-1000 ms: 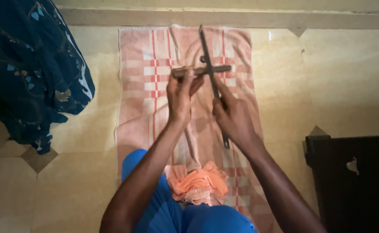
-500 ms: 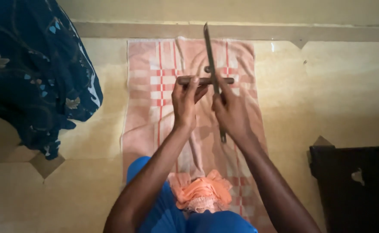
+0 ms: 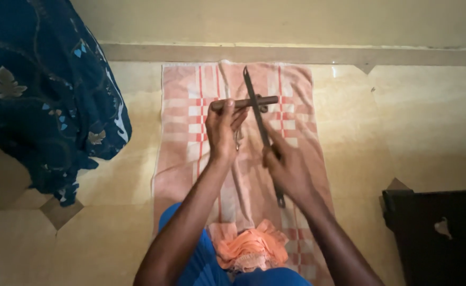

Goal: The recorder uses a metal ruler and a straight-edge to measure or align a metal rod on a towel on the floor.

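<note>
- The left hand [image 3: 223,127] grips the brown rod [image 3: 246,103] above the pink towel [image 3: 190,153].
- The right hand [image 3: 288,168], closed on the long dark file [image 3: 259,124], has drawn back toward the person; the file still crosses the rod.

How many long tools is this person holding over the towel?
2. A brown rod lies crosswise in the left hand; a long dark flat bar runs lengthwise through the right hand, crossing the rod.

Your right hand [image 3: 288,169] has slid back toward you along the long metal file [image 3: 262,132], away from the rod [image 3: 249,102].
</note>
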